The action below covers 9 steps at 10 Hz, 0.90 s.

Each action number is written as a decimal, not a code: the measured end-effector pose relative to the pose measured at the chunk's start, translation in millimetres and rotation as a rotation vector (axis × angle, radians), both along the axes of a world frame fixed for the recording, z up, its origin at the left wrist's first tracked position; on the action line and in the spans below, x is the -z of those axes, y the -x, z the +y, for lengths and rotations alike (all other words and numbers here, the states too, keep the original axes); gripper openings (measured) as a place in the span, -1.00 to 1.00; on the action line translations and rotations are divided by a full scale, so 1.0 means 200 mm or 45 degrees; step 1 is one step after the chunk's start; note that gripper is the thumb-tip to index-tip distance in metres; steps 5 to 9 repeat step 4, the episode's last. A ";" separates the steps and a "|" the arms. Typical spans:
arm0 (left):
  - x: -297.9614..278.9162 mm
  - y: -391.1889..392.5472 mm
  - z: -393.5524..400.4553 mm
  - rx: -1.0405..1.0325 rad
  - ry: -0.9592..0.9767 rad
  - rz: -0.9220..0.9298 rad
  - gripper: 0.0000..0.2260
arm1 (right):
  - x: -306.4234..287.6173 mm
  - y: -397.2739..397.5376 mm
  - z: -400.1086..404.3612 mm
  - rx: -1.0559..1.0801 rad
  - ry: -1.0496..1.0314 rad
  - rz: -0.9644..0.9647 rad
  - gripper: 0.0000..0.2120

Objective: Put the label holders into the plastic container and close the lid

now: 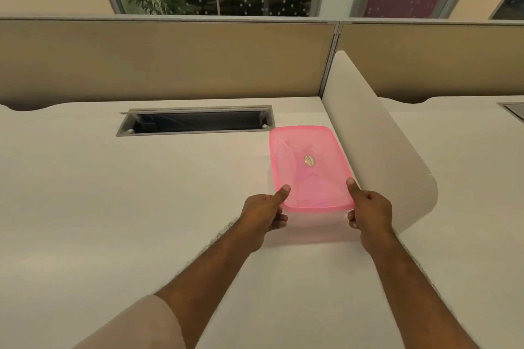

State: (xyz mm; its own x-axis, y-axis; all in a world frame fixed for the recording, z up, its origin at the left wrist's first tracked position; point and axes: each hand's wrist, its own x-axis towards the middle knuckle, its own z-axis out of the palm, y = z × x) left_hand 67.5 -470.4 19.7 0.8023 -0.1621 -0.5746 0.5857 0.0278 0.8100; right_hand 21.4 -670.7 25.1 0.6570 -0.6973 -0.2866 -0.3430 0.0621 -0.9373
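A rectangular plastic container with a translucent pink lid (pixel 307 167) stands on the white desk (pixel 141 193), close to the curved side divider. A small gold sticker sits in the middle of the lid. My left hand (pixel 263 212) grips the container's near left corner, thumb on top of the lid's rim. My right hand (pixel 370 212) grips the near right corner the same way. The clear body under the lid is faint. Dim shapes show through the lid; I cannot tell what they are. No loose label holders are in view.
An open cable hatch (pixel 195 121) is cut into the desk behind and left of the container. A white curved divider (pixel 377 144) rises just right of it. Beige partition panels (pixel 170 59) close off the back of the desk.
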 end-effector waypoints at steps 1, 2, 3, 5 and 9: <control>-0.01 0.00 0.07 0.049 -0.101 -0.098 -0.47 | 0.01 0.01 0.07 0.111 0.306 0.065 -0.56; -0.03 0.01 0.24 0.093 -0.344 -0.297 -0.54 | -0.01 0.03 0.20 0.251 0.650 0.095 -0.55; -0.05 0.00 0.51 0.124 -0.719 -0.599 -0.59 | -0.05 0.06 0.36 0.306 0.913 0.138 -0.54; -0.06 -0.03 0.85 0.054 -1.113 -0.876 -0.60 | -0.07 0.05 0.50 0.277 1.072 0.062 -0.57; -0.06 -0.03 0.85 0.054 -1.113 -0.876 -0.60 | -0.07 0.05 0.50 0.277 1.072 0.062 -0.57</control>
